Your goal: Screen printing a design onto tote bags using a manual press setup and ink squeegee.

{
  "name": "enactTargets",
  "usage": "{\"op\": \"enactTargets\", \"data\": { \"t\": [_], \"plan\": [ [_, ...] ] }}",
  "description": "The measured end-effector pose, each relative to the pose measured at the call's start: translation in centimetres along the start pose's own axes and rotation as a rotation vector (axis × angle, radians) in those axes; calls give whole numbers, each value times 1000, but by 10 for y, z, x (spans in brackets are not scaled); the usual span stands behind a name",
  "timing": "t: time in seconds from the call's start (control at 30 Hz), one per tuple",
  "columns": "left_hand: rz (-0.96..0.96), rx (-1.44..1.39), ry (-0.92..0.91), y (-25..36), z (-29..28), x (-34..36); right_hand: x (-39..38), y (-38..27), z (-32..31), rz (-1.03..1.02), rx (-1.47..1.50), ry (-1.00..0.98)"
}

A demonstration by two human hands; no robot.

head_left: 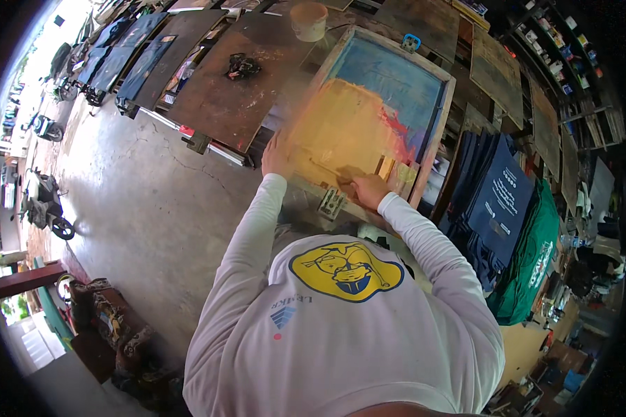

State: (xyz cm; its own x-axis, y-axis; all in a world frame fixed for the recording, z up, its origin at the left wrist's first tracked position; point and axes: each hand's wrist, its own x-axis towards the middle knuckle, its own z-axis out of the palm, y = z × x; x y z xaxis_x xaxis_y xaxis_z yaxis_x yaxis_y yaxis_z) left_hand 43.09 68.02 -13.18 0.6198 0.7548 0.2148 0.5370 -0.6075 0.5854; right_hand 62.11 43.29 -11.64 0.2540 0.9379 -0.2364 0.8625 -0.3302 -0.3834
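Observation:
A wooden-framed printing screen (442, 115) lies in front of me, its mesh yellow over the near part and blue over the far part, with red smears between. My left hand (276, 154) is closed on the frame's left side, which looks blurred. Over the near edge, my right hand (370, 189) is curled with its fingertips toward the yellow mesh; what it holds, if anything, is hidden. Just right of it, a wooden squeegee-like block (401, 177) rests in the near right corner. A metal hinge clamp (332, 203) sits at the near rail, between my forearms.
Left of the screen is a brown board (219, 90) with a crumpled dark rag (243, 67). A pale bucket (308, 22) stands beyond. Stacked navy printed cloth (494, 198) and green cloth (532, 257) lie to the right. Parked motorcycles (43, 201) stand far left.

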Motion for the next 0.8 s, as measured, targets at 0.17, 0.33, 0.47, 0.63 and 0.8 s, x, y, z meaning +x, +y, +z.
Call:
{"op": "enactTargets", "data": {
  "t": [0.17, 0.33, 0.47, 0.63, 0.8],
  "plan": [
    [-22, 8, -16, -1, 1, -1, -9, 2, -5, 69, 23, 28],
    [-1, 5, -3, -1, 0, -1, -8, -8, -8, 92, 31, 98],
    [3, 21, -6, 1, -2, -2, -22, -5, -17, 48, 122, 188],
    [3, 27, -20, 4, -3, 0, -39, -3, -17, 157, 77, 222],
    [8, 28, -16, 5, -4, 0, -35, -11, -5, 27, 107, 145]
  ]
}}
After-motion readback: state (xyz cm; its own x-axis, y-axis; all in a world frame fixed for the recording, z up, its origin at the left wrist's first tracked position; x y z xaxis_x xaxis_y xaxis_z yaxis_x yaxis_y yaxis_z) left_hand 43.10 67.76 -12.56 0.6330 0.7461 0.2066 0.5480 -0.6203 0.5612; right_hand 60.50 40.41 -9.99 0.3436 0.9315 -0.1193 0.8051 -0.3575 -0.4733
